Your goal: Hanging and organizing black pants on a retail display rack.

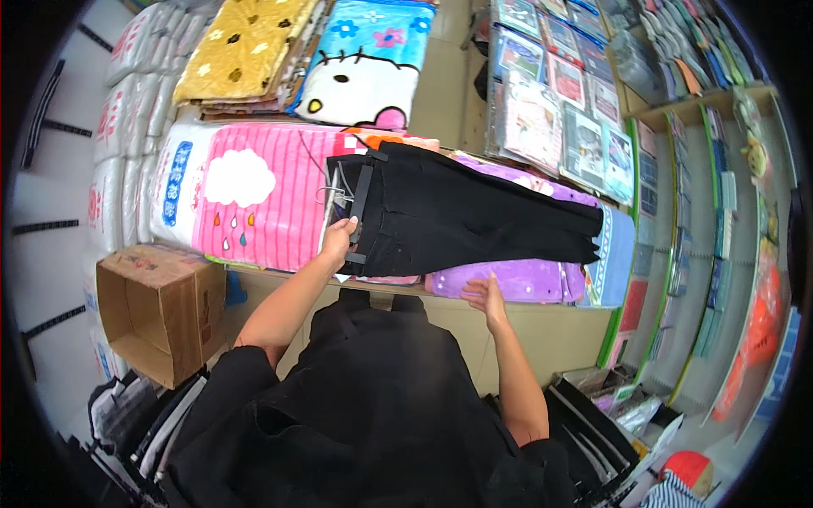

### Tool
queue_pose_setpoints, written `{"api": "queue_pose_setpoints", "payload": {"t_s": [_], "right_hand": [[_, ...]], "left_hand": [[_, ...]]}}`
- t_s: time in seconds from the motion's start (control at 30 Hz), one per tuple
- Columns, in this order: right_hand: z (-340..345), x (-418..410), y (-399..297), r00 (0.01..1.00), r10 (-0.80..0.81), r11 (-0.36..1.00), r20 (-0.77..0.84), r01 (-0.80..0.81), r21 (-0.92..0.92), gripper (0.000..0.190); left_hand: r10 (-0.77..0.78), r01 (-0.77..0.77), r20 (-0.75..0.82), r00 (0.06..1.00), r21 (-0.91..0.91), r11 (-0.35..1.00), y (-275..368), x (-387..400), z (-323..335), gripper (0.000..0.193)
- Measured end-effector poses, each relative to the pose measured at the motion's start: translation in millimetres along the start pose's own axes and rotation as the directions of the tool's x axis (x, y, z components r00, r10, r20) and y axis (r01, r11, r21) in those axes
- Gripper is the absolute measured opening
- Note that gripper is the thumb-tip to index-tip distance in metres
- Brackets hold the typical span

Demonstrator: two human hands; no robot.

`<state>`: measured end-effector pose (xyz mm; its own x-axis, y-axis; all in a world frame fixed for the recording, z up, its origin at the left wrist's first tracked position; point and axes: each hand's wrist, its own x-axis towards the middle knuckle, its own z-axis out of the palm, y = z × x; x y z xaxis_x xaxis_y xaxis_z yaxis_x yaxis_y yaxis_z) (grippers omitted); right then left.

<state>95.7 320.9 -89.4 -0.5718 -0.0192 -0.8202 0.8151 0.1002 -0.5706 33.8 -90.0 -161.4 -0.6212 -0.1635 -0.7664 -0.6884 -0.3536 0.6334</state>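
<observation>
Black trousers [457, 216] lie stretched sideways over folded blankets, waist to the left and hems to the right. A black clip hanger [363, 190] spans the waist, its metal hook pointing left. With the thumb on top, my left hand [340, 239] grips the hanger's bar near its lower clip. Dark cloth and a pale tag show beneath the hook; the rest there is hidden. My right hand [488, 300] is empty, fingers apart, just below the trouser leg and over the edge of a purple blanket [508, 279]. Under the waist end is a pink striped blanket [273, 222].
An open cardboard box [162, 311] stands at the left, before stacked plastic-wrapped packs [105, 197]. Yellow [241, 51] and blue cartoon blankets [375, 63] are piled beyond. Packaged bedding [533, 114] and shelving [686, 254] line the right. Hanging clothes [159, 425] flank me behind.
</observation>
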Motion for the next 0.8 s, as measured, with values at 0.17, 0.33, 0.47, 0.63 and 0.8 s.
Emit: {"api": "queue_pose_setpoints", "payload": {"t_s": [0.17, 0.33, 0.47, 0.63, 0.8], "right_hand": [[-8, -17, 8, 0.997, -0.003, 0.994, -0.074, -0.005, -0.11, 0.082], [14, -11, 5, 0.999, -0.022, 0.948, -0.036, 0.009, -0.318, 0.057], [55, 3, -19, 0.988, -0.095, 0.726, 0.118, 0.15, -0.671, 0.033], [111, 42, -60, 0.897, -0.321, 0.499, 0.305, 0.433, -0.75, 0.034], [191, 61, -133, 0.95, -0.264, 0.746, 0.166, 0.31, -0.589, 0.05]], "left_hand": [[-0.028, 0.028, -0.007, 1.0, -0.052, 0.998, -15, 11, -51, 0.025], [0.024, -0.023, -0.054, 0.998, 0.017, 1.0, -39, 43, -81, 0.03], [0.527, -0.405, -0.059, 0.848, 0.568, 0.716, -38, 37, -79, 0.039], [0.747, -0.653, 0.251, 0.615, 0.694, 0.304, -9, -24, -69, 0.025], [0.818, -0.727, 0.384, 0.428, 0.685, 0.058, -28, -49, -71, 0.024]]}}
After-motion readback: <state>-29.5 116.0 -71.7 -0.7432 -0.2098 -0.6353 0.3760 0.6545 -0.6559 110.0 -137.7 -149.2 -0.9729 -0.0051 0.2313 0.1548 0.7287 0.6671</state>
